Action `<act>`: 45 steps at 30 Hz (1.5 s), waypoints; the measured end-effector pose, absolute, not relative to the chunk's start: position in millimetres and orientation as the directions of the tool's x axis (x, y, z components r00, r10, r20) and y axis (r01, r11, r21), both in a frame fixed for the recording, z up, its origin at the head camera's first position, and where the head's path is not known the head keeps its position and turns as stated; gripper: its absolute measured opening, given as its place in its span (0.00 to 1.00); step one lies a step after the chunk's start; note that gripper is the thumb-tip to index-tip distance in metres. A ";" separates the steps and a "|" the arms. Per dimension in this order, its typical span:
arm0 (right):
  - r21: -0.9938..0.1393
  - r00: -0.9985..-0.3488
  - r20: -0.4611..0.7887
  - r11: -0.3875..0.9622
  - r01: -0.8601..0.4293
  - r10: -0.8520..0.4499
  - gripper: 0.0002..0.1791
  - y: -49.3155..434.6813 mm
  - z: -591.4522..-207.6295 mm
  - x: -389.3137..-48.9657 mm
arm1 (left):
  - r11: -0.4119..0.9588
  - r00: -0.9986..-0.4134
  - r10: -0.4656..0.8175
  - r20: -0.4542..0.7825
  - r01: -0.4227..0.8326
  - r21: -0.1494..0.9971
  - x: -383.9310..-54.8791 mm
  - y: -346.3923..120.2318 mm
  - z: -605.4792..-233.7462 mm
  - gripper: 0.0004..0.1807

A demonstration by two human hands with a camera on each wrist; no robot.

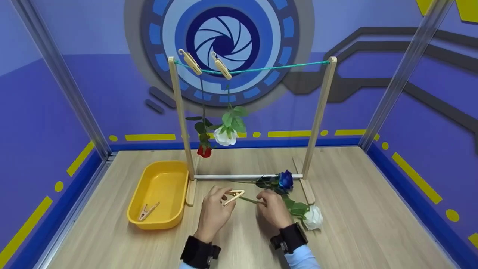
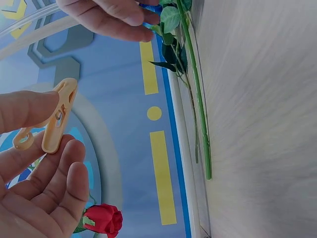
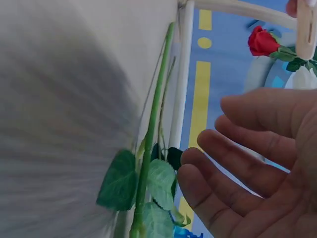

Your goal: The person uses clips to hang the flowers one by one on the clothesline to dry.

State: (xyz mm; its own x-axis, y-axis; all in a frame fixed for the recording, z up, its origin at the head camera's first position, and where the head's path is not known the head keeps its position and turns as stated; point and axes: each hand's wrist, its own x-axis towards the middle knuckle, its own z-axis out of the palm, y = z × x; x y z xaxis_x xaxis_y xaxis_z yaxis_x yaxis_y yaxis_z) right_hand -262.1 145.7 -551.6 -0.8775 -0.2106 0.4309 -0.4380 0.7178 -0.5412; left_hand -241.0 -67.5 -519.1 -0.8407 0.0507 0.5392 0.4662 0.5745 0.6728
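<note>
My left hand point(image 1: 216, 212) pinches a light wooden clothespin point(image 2: 60, 116) between thumb and fingers, above the table. To its right my right hand point(image 1: 275, 210) hovers over a white rose point(image 1: 313, 218) lying on the table. In the right wrist view its fingers point(image 3: 237, 148) are loosely bent, hold nothing and are apart from the green stem point(image 3: 154, 109). A blue rose point(image 1: 286, 181) lies just behind, by the rack's white bottom bar point(image 1: 224, 177). Two clothespins on the green cord point(image 1: 276, 68) carry a red rose point(image 1: 204, 151) and another white rose point(image 1: 225, 136), both head down.
A yellow tray point(image 1: 136, 198) stands on the left, with a clothespin point(image 1: 148, 212) inside. The rack's wooden posts point(image 1: 320, 112) rise on both sides of the hanging roses. Behind the wooden table point(image 1: 373, 209) stands a blue patterned wall point(image 1: 112, 93).
</note>
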 end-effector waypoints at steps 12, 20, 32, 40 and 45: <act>-0.458 -0.899 0.311 0.780 -0.426 -0.309 0.08 139.6 -563.9 -261.7 | 0.584 -0.850 0.054 0.523 0.452 0.674 -242.4 -67.7 -519.1 0.20; -0.360 -0.878 0.325 0.813 -0.459 -0.351 0.03 139.7 -561.2 -260.1 | 0.580 -0.853 0.057 0.519 0.451 0.679 -241.9 -67.8 -518.5 0.21; -0.440 -0.860 0.453 0.781 -0.443 -0.233 0.09 138.6 -560.5 -262.6 | 0.591 -0.831 0.052 0.554 0.473 0.654 -241.9 -68.6 -519.5 0.19; -0.488 -0.836 0.530 0.753 -0.441 -0.146 0.15 136.9 -558.6 -266.1 | 0.586 -0.843 0.047 0.535 0.457 0.669 -242.1 -69.7 -517.5 0.19; -0.479 -0.790 0.599 0.731 -0.486 -0.132 0.12 138.0 -555.5 -267.4 | 0.596 -0.844 0.048 0.534 0.453 0.663 -242.2 -70.5 -516.1 0.19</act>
State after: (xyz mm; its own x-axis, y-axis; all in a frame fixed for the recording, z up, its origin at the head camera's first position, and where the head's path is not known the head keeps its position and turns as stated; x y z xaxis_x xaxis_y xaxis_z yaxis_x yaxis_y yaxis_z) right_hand -267.4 138.0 -555.5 -0.7897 -0.1322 0.5990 -0.4856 0.7313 -0.4789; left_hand -242.2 -70.5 -516.1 -0.8441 0.0479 0.5341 0.4533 0.5957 0.6630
